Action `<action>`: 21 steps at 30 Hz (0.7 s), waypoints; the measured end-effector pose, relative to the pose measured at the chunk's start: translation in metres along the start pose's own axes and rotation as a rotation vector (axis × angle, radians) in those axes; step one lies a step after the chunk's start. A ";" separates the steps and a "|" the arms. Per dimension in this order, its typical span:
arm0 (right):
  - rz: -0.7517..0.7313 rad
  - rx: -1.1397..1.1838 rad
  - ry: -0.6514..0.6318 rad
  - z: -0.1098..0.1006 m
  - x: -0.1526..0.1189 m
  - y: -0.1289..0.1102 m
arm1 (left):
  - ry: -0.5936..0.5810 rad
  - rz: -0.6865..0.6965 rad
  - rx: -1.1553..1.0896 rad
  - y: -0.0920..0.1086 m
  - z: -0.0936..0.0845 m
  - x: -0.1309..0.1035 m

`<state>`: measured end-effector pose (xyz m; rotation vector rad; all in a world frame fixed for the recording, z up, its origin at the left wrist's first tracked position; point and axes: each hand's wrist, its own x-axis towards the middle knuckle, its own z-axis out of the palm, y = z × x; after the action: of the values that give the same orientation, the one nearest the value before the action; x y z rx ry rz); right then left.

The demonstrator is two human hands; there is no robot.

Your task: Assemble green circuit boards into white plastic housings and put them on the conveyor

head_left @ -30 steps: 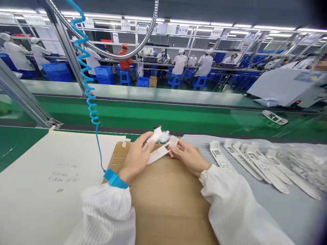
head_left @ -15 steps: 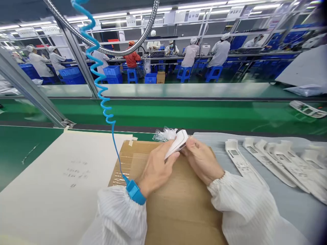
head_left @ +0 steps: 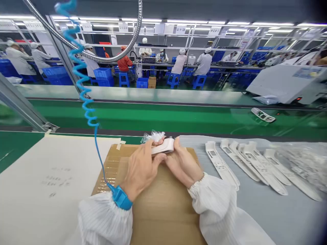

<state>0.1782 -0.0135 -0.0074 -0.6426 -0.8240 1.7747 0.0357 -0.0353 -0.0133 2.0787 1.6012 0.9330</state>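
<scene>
Over the brown cardboard sheet [head_left: 163,211], a white plastic housing [head_left: 165,146] with a smooth curved end is held between both hands. My left hand [head_left: 143,165] grips its left part, thumb below and fingers above. On the other end, my right hand [head_left: 182,163] closes around the housing with its fingers. Much of the housing is covered by the fingers. A blue wrist strap [head_left: 122,198] with a coiled cord [head_left: 84,88] sits on my left wrist. Just behind the hands lies a crumpled clear plastic bag [head_left: 152,136].
On the grey mat at right lie several long white plastic shells [head_left: 222,165] and a clear bag of small parts [head_left: 304,163]. A green conveyor belt [head_left: 153,115] runs behind, carrying another shell [head_left: 263,115]. A metal post [head_left: 22,105] stands left. People sit working farther back.
The housing has turned from a steep tilt to nearly level in my hands. My right fingers have shifted around its end. The camera view has swung right.
</scene>
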 end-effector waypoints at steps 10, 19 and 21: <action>0.045 0.136 0.094 0.009 0.000 0.019 | 0.132 0.223 -0.032 -0.001 0.010 0.005; -0.045 0.418 0.174 -0.012 0.004 -0.007 | -0.096 0.215 0.202 -0.016 -0.007 -0.001; -0.056 0.395 0.209 -0.013 0.006 -0.003 | -0.127 0.177 0.115 -0.009 -0.006 -0.001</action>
<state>0.1879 -0.0037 -0.0136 -0.5241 -0.3313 1.7199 0.0248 -0.0347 -0.0147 2.3399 1.4566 0.7625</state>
